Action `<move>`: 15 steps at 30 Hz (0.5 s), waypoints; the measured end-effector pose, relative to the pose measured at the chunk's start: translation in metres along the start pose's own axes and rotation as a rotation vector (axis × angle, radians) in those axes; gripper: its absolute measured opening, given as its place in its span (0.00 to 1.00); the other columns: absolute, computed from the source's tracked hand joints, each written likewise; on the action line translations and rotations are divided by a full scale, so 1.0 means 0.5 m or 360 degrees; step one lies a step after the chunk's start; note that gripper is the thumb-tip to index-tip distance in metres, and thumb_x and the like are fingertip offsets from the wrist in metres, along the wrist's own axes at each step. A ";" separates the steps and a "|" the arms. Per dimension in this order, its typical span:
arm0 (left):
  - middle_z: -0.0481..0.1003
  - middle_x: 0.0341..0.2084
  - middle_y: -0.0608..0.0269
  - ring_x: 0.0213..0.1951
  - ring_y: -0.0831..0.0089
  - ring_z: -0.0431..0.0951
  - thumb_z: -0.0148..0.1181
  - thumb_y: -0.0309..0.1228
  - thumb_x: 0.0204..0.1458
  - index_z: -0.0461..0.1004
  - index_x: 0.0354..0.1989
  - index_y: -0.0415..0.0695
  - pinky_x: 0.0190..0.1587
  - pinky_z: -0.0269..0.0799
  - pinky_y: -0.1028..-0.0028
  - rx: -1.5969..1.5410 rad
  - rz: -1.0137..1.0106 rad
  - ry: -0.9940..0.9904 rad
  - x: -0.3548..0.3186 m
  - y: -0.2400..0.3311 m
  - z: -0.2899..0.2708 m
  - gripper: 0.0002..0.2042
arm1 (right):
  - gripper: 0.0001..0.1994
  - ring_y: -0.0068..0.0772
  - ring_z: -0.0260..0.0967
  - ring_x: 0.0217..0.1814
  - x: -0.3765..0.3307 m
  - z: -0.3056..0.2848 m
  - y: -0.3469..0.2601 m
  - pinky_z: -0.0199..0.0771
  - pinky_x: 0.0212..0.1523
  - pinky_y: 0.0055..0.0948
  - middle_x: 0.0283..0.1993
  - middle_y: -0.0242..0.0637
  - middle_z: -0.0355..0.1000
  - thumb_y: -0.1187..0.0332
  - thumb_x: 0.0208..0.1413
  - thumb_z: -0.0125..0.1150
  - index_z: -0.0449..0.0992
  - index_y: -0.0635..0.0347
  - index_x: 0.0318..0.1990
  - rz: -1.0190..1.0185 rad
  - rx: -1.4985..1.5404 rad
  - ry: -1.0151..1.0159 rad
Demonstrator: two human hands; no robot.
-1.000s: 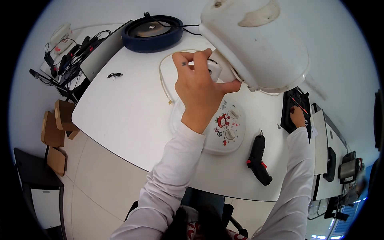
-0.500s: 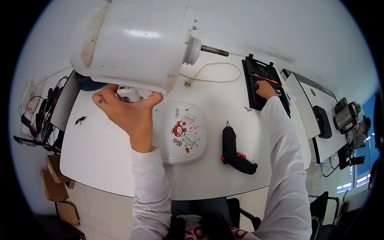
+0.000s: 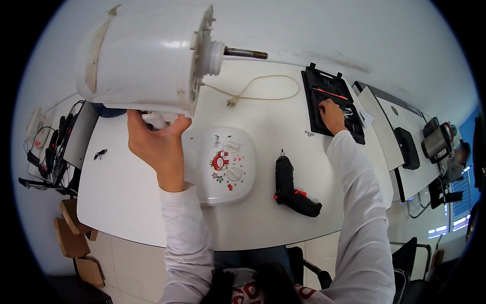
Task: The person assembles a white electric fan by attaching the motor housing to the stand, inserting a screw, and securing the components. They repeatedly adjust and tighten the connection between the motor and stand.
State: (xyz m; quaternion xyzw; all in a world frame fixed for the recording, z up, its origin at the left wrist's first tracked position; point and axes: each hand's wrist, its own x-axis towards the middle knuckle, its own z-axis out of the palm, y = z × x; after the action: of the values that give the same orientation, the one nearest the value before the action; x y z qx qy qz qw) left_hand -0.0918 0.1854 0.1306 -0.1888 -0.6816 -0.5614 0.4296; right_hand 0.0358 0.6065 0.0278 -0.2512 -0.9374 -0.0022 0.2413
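My left hand (image 3: 157, 147) grips the underside of a large white plastic motor housing (image 3: 144, 55) and holds it up above the white table (image 3: 121, 192). A metal shaft (image 3: 245, 52) sticks out of its right end. My right hand (image 3: 332, 114) rests inside an open black tool case (image 3: 329, 104) at the back right, fingers among the bits; whether it holds one I cannot tell. A white base with two dials and red decoration (image 3: 225, 164) lies flat below the housing. A black cordless screwdriver (image 3: 293, 190) lies to its right.
A cream power cord with plug (image 3: 253, 93) loops across the back of the table. Cables and a laptop (image 3: 68, 137) sit at the left. Cardboard pieces (image 3: 71, 235) lie on the floor. Black devices (image 3: 407, 147) crowd the desk on the right.
The white housing has swung from the right to the left and higher, its shaft now pointing right. My right hand stays in the tool case. The view has shifted right.
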 end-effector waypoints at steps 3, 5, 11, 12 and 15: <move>0.73 0.28 0.64 0.24 0.78 0.69 0.68 0.30 0.28 0.69 0.39 0.37 0.30 0.63 0.84 -0.0065 -0.0101 -0.0045 0.003 0.010 0.007 0.25 | 0.05 0.42 0.69 0.36 0.012 -0.010 0.042 0.70 0.39 0.33 0.33 0.42 0.70 0.73 0.45 0.59 0.77 0.59 0.32 0.0064 0.0208 -0.0073; 0.73 0.28 0.64 0.25 0.79 0.69 0.68 0.30 0.29 0.69 0.39 0.37 0.30 0.64 0.84 -0.0070 -0.0109 -0.0057 0.002 0.006 0.000 0.24 | 0.05 0.41 0.70 0.35 0.016 -0.024 0.037 0.70 0.39 0.32 0.33 0.42 0.70 0.74 0.44 0.60 0.77 0.60 0.31 0.0010 0.0369 -0.0226; 0.72 0.35 0.62 0.33 0.75 0.70 0.69 0.30 0.31 0.67 0.43 0.37 0.40 0.64 0.81 -0.0188 -0.0075 -0.0068 0.001 0.001 0.002 0.27 | 0.05 0.43 0.70 0.40 0.037 -0.036 0.032 0.69 0.43 0.35 0.35 0.43 0.71 0.72 0.42 0.61 0.78 0.57 0.30 -0.0067 0.0059 -0.0411; 0.72 0.36 0.61 0.34 0.75 0.70 0.69 0.29 0.31 0.66 0.44 0.37 0.42 0.63 0.81 -0.0219 -0.0096 -0.0092 0.000 0.001 0.001 0.27 | 0.06 0.43 0.70 0.40 0.039 -0.037 0.033 0.69 0.43 0.35 0.36 0.43 0.71 0.72 0.42 0.61 0.78 0.56 0.31 -0.0075 0.0024 -0.0451; 0.71 0.37 0.61 0.36 0.74 0.70 0.68 0.29 0.31 0.66 0.45 0.37 0.43 0.63 0.80 -0.0210 -0.0120 -0.0115 0.002 0.003 -0.006 0.28 | 0.07 0.43 0.70 0.41 0.047 -0.040 -0.003 0.69 0.43 0.36 0.36 0.43 0.72 0.72 0.41 0.60 0.77 0.56 0.32 0.0010 -0.0172 -0.0547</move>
State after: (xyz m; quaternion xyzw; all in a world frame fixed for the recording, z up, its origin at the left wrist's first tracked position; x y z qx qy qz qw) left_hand -0.0904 0.1830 0.1322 -0.2109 -0.6648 -0.6138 0.3699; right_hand 0.0263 0.6137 0.0563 -0.2633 -0.9626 -0.0088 0.0637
